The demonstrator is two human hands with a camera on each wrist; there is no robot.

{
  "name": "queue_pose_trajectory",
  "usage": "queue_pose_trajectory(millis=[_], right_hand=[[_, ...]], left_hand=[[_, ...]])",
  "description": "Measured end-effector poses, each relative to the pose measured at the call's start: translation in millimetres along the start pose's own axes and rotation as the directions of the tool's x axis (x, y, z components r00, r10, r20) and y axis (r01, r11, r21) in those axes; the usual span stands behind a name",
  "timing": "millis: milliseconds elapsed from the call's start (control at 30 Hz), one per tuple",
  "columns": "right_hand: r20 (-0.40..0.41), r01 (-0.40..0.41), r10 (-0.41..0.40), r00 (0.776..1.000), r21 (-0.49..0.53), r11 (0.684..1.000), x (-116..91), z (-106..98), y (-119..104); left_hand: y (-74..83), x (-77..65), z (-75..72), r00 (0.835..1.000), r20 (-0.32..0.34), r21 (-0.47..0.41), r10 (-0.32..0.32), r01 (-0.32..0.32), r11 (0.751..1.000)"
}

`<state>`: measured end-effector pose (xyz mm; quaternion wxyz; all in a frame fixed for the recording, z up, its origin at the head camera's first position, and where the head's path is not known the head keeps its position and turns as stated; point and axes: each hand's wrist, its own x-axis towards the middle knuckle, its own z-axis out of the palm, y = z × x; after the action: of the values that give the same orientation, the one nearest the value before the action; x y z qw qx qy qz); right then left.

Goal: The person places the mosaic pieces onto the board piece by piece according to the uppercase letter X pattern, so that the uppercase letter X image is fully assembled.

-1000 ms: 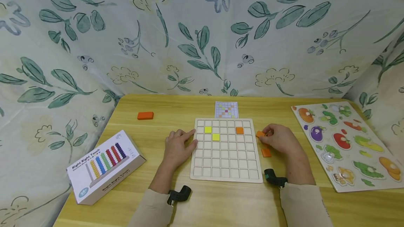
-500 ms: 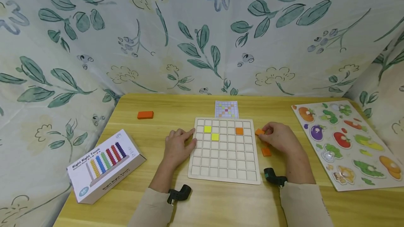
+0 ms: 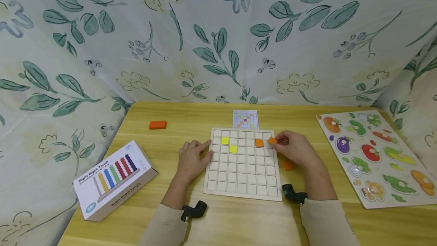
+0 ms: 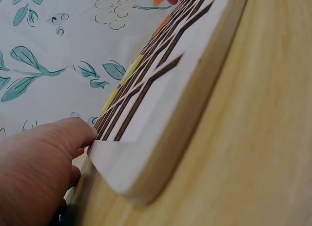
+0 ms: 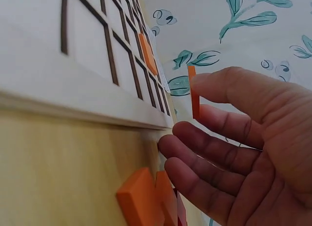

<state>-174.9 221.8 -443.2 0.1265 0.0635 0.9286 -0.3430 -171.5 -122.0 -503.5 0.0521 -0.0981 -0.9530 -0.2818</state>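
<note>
A pale wooden grid board (image 3: 242, 196) lies on the table with two yellow tiles (image 3: 225, 140) and one orange tile (image 3: 259, 143) set in its squares. My right hand (image 3: 296, 148) pinches another orange square tile (image 3: 272, 140) between thumb and index finger, over the board's right edge. In the right wrist view that tile (image 5: 194, 92) appears edge-on, the other fingers loosely bent below. My left hand (image 3: 194, 161) rests at the board's left edge, index finger and thumb touching it. Loose orange tiles (image 5: 141, 199) lie on the table beneath the right hand.
A printed pattern card (image 3: 245, 119) lies behind the board. On the left are an orange-red block (image 3: 157, 125) and a white toy box (image 3: 114, 179). A vegetable puzzle board (image 3: 375, 155) lies at the right. Floral cloth (image 3: 218, 41) hangs behind the table.
My right hand has carried the orange tile leftward from beside the board to over its right edge. The board has turned slightly, and the left hand stays at its edge.
</note>
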Motion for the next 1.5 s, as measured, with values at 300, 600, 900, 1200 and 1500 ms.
queue_pose_trajectory(millis=[300, 600, 900, 1200, 1500], right_hand=[[0.012, -0.014, 0.013, 1.0, 0.023, 1.0, 2, 2, -6], [0.021, 0.038, -0.037, 0.999, -0.015, 0.999, -1, 6, -13], [0.056, 0.147, -0.143, 0.988, -0.057, 0.988, -1, 16, -24], [0.118, 0.274, -0.262, 0.958, -0.102, 0.956, -4, 35, -37], [0.122, 0.274, -0.257, 0.959, -0.155, 0.949, -4, 44, -41]], left_hand=[[-0.2, 0.8, 0.0, 1.0, 0.006, 0.002, 0.0, 0.0, 1.0], [-1.2, 0.0, -0.1, 1.0, 0.006, 0.002, -0.001, 0.001, 1.0], [1.3, -0.6, -1.0, 1.0, -0.005, 0.008, 0.0, 0.0, 1.0], [-0.5, 0.3, -0.8, 1.0, -0.004, -0.002, 0.002, -0.002, 1.0], [-1.6, 0.3, -0.7, 1.0, 0.004, -0.006, -0.001, 0.001, 1.0]])
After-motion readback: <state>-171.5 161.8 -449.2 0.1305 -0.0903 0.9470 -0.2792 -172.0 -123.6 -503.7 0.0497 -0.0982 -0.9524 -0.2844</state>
